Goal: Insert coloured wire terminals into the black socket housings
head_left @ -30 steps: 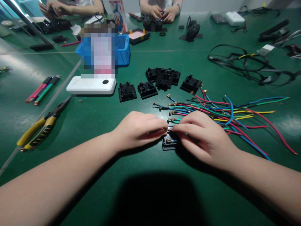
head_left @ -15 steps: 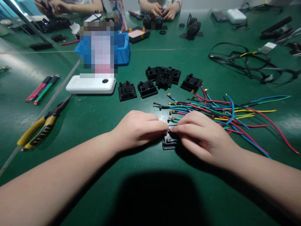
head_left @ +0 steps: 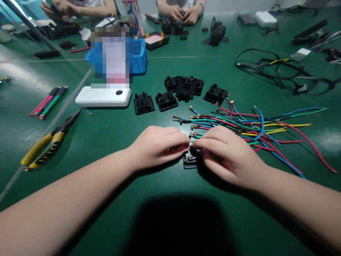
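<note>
A black plastic housing [head_left: 190,165] lies on the green table under my fingertips, with a metal wire terminal [head_left: 192,158] seated in its near part. My left hand [head_left: 161,145] is closed in a pinch at the housing's far left side; what lies between its fingers is mostly hidden. From the right, my right hand [head_left: 230,151] pinches a small wire terminal [head_left: 190,145] at the far part of the housing. The two hands' fingertips almost meet there. Just beyond them lies a loose bundle of coloured wires [head_left: 231,121] with brass terminals at their left ends.
Several similar black housings [head_left: 166,101] stand farther back. Pliers with yellow handles [head_left: 44,151], a white power bank [head_left: 103,96] and short wire bundles [head_left: 50,101] are at left. A blue bin [head_left: 140,58] stands behind. Black cables [head_left: 277,71] lie back right. Other people's hands [head_left: 183,14] work across the table.
My left fingers have parted slightly and shifted at the housing, so the terminal between the hands shows more. My right hand stays nearly in place. The view has shifted a little.
</note>
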Motion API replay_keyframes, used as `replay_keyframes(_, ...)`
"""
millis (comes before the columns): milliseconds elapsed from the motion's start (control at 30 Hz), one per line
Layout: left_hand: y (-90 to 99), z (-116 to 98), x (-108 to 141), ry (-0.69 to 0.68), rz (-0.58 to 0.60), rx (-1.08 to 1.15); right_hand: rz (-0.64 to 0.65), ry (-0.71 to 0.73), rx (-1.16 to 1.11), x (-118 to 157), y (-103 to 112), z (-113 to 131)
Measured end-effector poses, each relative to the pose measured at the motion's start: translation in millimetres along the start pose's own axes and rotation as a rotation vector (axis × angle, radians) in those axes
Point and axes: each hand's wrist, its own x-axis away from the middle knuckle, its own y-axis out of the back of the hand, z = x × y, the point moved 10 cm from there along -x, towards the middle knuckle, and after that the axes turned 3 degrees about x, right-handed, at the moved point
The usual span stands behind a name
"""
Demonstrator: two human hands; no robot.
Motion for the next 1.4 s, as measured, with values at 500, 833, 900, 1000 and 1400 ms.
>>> replay_keyframes(500,-2.9,7,-1,0.076,0.004,0.036,0.069,0.008,0.031,0,-4,-1)
replay_keyframes(833,-2.7,7,-1,0.074,0.018,0.071,0.059,0.011,0.053,0,-3,-1)
replay_keyframes(900,-3.3,7,-1,0.083,0.028,0.056,0.074,0.024,0.077,0,-4,0)
replay_keyframes(1000,-5.5,7,-1,0.088,0.045,0.027,0.103,0.054,0.142,0,-5,5)
replay_keyframes(1400,3.9,0,-2,0.047,-0.058,-0.052,0.086,-0.064,0.277,0,-8,-2)
